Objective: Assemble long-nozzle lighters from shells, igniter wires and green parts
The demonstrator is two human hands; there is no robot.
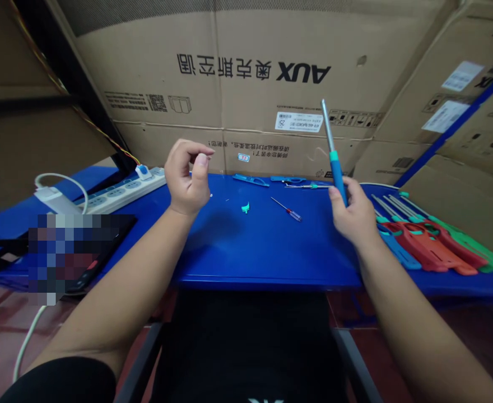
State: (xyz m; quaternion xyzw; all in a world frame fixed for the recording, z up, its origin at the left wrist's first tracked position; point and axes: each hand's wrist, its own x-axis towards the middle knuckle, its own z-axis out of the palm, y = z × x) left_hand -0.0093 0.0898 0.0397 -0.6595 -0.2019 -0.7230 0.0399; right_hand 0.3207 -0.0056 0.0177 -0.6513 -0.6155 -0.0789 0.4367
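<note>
My right hand (353,215) is closed around the blue handle of a long-nosed lighter (337,173), its metal tube pointing up. On the left, my left hand (187,179) is raised above the table, thumb and curled index finger close together; whatever they may pinch is too small to make out. Between the hands lie a small green trigger piece (245,207) and a screwdriver (291,212) with a clear purplish handle. Farther back are two blue lighter shell halves, one left (251,180) and one right (287,179), beside a thin metal lighter tube with a green part (309,186).
Several red, blue and green lighters (435,240) lie in a row at the right. A white power strip (124,190) with plugs and cables runs along the left, near a black device (99,263), partly blurred out. Cardboard (246,84) stands behind the blue table (267,257).
</note>
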